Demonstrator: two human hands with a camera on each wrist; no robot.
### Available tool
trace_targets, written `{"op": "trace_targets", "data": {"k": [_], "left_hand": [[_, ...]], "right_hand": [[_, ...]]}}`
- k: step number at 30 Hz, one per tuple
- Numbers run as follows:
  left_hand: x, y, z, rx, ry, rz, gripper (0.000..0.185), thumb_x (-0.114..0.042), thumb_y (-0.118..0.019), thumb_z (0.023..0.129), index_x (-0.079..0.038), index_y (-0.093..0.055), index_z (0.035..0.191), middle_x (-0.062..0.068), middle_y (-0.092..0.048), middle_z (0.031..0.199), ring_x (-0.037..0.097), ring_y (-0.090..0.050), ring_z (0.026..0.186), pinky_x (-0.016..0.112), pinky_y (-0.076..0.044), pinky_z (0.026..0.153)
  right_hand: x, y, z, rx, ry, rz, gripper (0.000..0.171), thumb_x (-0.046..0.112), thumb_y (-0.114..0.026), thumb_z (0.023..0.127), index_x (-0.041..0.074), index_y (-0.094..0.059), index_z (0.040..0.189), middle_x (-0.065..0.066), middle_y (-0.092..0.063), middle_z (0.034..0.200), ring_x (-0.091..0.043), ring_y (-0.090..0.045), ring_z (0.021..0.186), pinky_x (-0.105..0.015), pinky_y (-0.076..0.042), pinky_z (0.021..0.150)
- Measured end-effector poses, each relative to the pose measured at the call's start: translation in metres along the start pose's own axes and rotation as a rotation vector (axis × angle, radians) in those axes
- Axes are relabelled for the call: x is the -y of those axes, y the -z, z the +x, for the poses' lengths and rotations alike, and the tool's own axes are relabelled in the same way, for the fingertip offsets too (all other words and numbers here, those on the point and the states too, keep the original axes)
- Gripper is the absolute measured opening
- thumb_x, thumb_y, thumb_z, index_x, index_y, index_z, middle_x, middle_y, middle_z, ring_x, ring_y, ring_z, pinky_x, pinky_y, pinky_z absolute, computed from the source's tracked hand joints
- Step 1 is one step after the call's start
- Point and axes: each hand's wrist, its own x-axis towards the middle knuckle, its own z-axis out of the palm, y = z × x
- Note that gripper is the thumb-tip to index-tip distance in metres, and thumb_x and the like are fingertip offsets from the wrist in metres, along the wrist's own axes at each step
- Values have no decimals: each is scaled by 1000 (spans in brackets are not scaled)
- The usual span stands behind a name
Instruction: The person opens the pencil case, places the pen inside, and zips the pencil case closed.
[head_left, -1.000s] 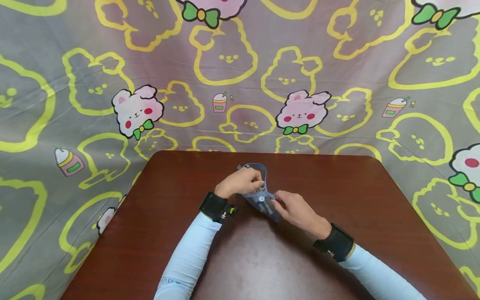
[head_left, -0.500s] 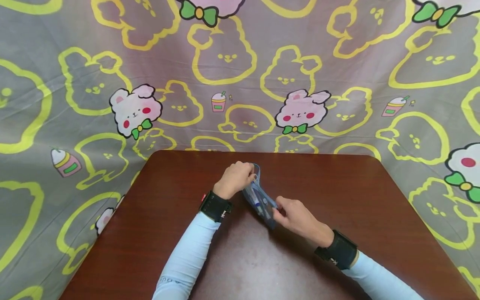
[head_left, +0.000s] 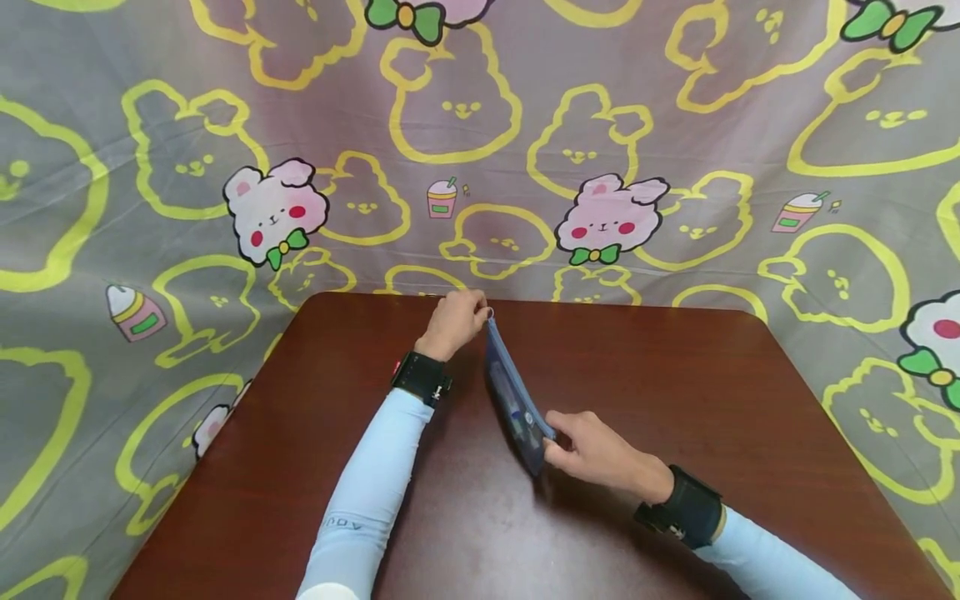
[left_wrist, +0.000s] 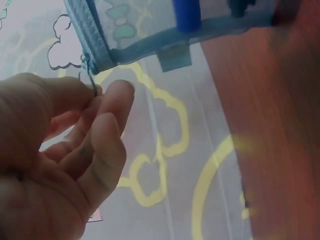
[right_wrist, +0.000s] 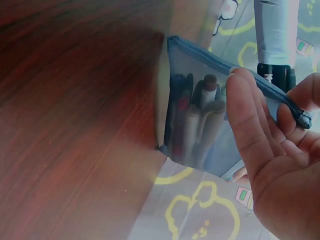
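We see a dark red-brown wooden table [head_left: 675, 400] with rounded far corners. Behind and around it hangs a grey cloth backdrop [head_left: 480, 125], printed with yellow bunny outlines, pink bunnies with green bows, and small drink cups (it also shows in both wrist views).

a pencil case [head_left: 516, 398] stands on its edge on the table [head_left: 675, 392] in front of you, running from near to far. your left hand [head_left: 457, 321] pinches its far end by the table's back edge; your right hand [head_left: 592, 454] grips its near end. pens [right_wrist: 200, 120] sit inside it. a cloth [head_left: 480, 142] hangs behind the table.
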Motion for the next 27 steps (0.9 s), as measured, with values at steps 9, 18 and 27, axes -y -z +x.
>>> {"op": "trace_targets", "data": {"k": [9, 18, 27], "left_hand": [[-24, -26, 23, 140, 64, -157, 14, -24, -57, 98, -12, -64, 94, 0, -67, 70, 10, -64, 52, 24, -49, 52], [-66, -44, 22, 437, 44, -443, 38, -38, -50, 101, -18, -52, 134, 4, -69, 110, 16, -72, 86, 33, -60, 72], [-90, -1, -3, 363, -89, -137, 35, -38, -48, 102, -15, -57, 126, -2, -67, 98, 10, -62, 77, 25, -50, 65]], "right_hand": [[4, -6, -6, 12, -66, 34, 15, 19, -59, 96, 17, -51, 84, 11, -50, 63, 7, -43, 50, -13, -34, 43], [-2, 3, -25, 25, -277, -449, 40, 38, -62, 93, 22, -46, 60, 13, -28, 50, -1, -24, 42, -19, -16, 41], [-8, 30, -17, -211, -191, -587, 40, 25, -64, 93, 20, -42, 59, 9, -25, 50, -3, -21, 42, -19, -15, 41]]}}
